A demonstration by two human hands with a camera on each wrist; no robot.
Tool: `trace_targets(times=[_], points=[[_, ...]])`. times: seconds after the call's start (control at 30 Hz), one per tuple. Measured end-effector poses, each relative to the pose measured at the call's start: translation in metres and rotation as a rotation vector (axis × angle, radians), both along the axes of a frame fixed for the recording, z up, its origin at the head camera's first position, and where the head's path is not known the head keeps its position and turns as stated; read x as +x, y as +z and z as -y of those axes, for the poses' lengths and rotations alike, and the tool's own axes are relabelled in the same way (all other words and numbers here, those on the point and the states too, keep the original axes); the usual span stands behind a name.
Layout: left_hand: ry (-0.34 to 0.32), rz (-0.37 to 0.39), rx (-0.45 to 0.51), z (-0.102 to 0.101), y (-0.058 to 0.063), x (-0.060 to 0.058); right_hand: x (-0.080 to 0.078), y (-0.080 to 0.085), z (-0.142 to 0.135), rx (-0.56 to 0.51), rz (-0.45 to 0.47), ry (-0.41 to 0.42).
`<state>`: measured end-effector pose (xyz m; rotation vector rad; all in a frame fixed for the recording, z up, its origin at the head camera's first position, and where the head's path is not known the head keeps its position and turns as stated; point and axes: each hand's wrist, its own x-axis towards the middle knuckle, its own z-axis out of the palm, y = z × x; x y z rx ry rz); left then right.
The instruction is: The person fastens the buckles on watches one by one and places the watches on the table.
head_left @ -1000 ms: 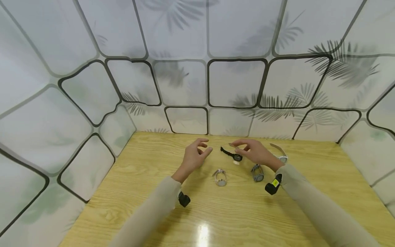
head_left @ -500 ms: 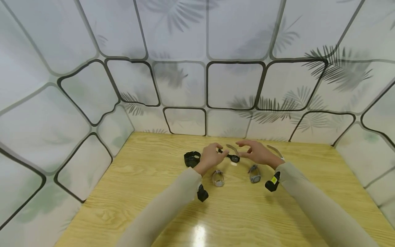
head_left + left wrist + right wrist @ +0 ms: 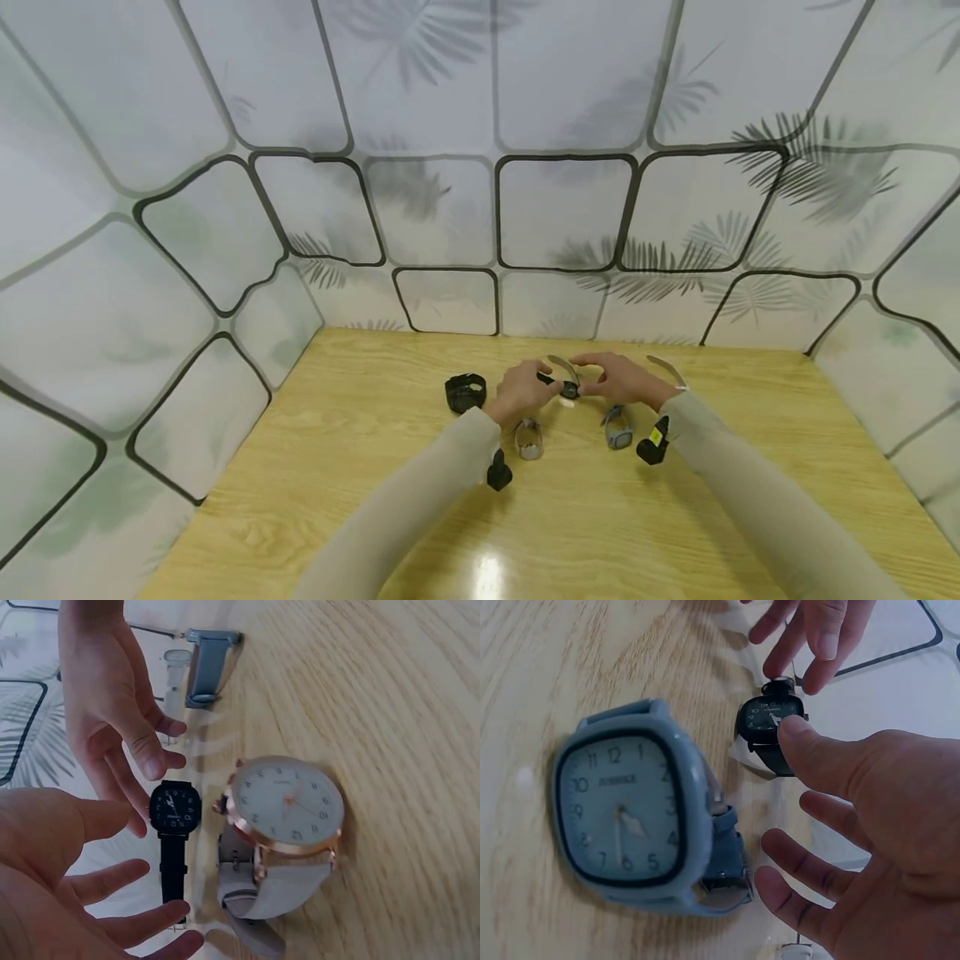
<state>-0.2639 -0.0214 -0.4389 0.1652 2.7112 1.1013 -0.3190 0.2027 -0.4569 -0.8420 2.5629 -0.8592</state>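
Observation:
A black square-faced wristwatch (image 3: 570, 390) lies on the table between my two hands. My left hand (image 3: 516, 392) reaches around its strap, thumb and fingers apart on either side. Near the watch case is my right hand (image 3: 621, 379); in the right wrist view its thumb overlaps the case edge, and I cannot tell whether it touches. Its other fingers are spread. Closest to my left wrist stands a rose-gold round watch (image 3: 285, 802) with a pale buckled strap. A blue-grey square watch (image 3: 622, 810), strap buckled, stands below my right hand.
A bulky black strap-like item (image 3: 465, 393) lies left of my left hand. A curved brownish strap (image 3: 562, 365) sits behind the black watch. Another pale-strapped watch (image 3: 667, 367) is partly hidden behind my right wrist. A patterned wall (image 3: 442, 300) borders the wooden table (image 3: 360, 467).
My left hand has moved right to the black watch's strap, uncovering the bulky black item. My right hand has shifted slightly, its thumb coming down by the watch case.

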Motion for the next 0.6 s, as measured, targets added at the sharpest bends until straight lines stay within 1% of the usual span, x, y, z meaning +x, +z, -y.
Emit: trace_targets(times=[0.1,0.17,0.27,0.4,0.6], points=[[-0.014,0.012,0.002,-0.001,-0.002,-0.002,-0.002,-0.002,0.0,0.006,0.015,-0.004],[-0.017,0.018,0.023,-0.002,-0.002,-0.003,-0.002,-0.004,0.0,0.003,0.016,0.001],[-0.056,-0.006,0.004,-0.001,-0.003,-0.007,-0.004,-0.006,-0.001,-0.002,0.014,0.006],[-0.129,-0.056,-0.03,0.001,-0.006,-0.013,-0.006,-0.008,-0.001,-0.001,0.006,0.01],[-0.176,-0.099,-0.081,0.004,-0.015,-0.022,-0.005,-0.011,-0.002,0.007,0.019,0.013]])
